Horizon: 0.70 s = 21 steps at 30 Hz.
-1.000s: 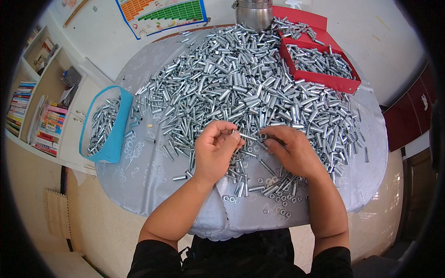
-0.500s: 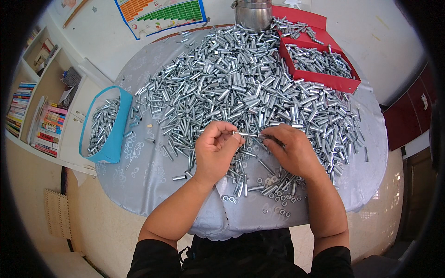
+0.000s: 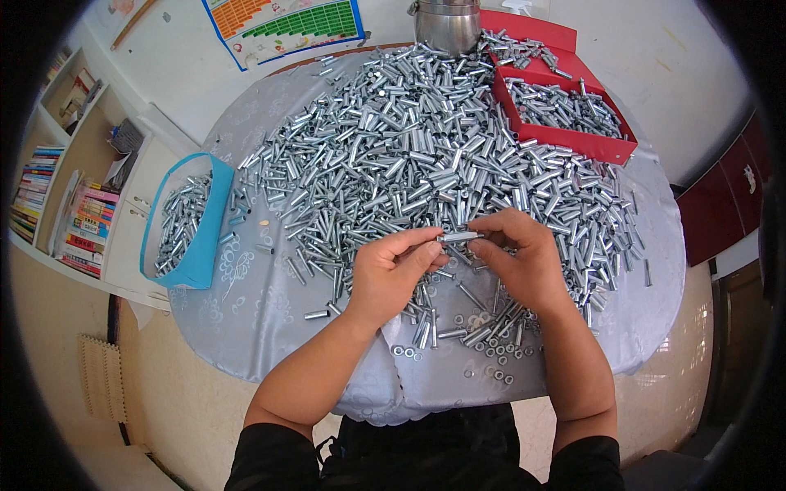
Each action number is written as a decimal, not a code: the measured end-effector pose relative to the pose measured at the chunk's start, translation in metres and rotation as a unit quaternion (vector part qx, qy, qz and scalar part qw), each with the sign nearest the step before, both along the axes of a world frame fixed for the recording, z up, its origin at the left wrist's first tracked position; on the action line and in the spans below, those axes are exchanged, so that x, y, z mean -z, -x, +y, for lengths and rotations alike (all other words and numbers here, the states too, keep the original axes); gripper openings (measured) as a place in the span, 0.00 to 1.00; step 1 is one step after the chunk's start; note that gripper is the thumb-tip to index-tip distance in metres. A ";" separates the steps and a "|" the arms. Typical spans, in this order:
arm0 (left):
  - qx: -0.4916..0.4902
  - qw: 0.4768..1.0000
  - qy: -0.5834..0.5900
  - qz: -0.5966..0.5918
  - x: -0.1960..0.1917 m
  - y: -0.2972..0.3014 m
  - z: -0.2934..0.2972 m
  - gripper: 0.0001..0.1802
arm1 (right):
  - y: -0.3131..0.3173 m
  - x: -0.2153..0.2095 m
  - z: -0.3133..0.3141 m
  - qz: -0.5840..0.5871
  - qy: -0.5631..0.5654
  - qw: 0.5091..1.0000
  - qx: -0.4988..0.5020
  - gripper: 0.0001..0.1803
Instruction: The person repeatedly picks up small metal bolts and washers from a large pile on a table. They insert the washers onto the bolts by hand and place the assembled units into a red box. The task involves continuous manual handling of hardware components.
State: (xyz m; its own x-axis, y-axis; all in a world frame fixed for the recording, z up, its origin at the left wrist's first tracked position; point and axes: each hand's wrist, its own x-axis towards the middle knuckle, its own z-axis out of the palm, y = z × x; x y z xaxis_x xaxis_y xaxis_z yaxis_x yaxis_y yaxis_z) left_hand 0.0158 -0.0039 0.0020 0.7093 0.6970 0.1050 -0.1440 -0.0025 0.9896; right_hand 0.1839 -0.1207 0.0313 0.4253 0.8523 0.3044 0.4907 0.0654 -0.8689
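Between my hands, above the near side of the pile, a shiny metal sleeve (image 3: 460, 236) lies level; it seems to sit around a bolt whose shaft is mostly hidden. My left hand (image 3: 389, 274) pinches the left end between thumb and forefinger. At the other end, the thumb and fingertips of my right hand (image 3: 526, 258) are closed on the sleeve. Beneath and beyond both hands spreads a big heap of loose metal bolts and sleeves (image 3: 409, 155). Nuts and washers (image 3: 501, 350) lie scattered close to my right forearm.
A blue fabric bin (image 3: 214, 221) of metal sleeves stands at the table's left. Far right is a red box (image 3: 573, 146) filled with similar parts, beside a steel pot (image 3: 447, 29). A patterned grey cloth (image 3: 246, 327) covers the round table. Left is a bookshelf (image 3: 123, 221).
My left hand has moved right, toward my right hand. The bolt and sleeve, held end to end earlier, now overlap, with less bolt shaft showing.
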 end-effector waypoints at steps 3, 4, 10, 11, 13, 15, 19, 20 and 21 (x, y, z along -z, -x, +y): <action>0.006 1.000 0.018 -0.011 0.000 0.000 0.000 0.13 | -0.002 0.006 -0.001 0.067 -0.006 0.998 -0.005 0.11; 0.007 0.999 0.028 -0.019 -0.001 0.000 0.000 0.13 | -0.002 0.007 0.000 0.073 -0.008 0.997 -0.009 0.11; 0.041 0.997 0.042 -0.047 -0.002 -0.001 -0.002 0.13 | 0.002 0.005 0.000 0.065 -0.016 0.997 -0.045 0.09; 0.038 0.997 0.038 -0.051 -0.001 -0.001 -0.002 0.13 | 0.003 0.005 0.001 0.053 -0.021 0.997 -0.045 0.09; 0.033 0.997 0.032 -0.058 0.000 0.000 -0.001 0.12 | 0.003 0.004 0.001 0.036 -0.017 0.998 -0.042 0.08; 0.037 0.997 0.043 -0.057 -0.001 0.000 0.001 0.12 | 0.003 0.001 0.000 0.025 0.002 0.999 -0.033 0.07; -0.021 0.999 0.015 -0.023 -0.001 0.001 0.000 0.12 | -0.004 -0.001 0.001 -0.054 0.030 0.997 -0.054 0.07; -0.030 0.999 -0.001 -0.022 -0.002 0.001 0.000 0.12 | -0.011 0.004 0.000 -0.114 0.027 0.990 -0.077 0.07; -0.039 0.999 -0.017 -0.021 -0.003 0.001 0.000 0.12 | -0.015 0.006 0.000 -0.173 0.025 0.979 -0.101 0.07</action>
State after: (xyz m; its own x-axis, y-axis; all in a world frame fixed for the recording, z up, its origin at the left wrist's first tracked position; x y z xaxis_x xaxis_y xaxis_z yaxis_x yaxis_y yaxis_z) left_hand 0.0144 -0.0043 0.0051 0.6476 0.7452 0.1593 -0.1842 -0.0498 0.9816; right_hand 0.1990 -0.1207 0.0252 0.1256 0.9256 0.3571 0.7384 0.1532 -0.6567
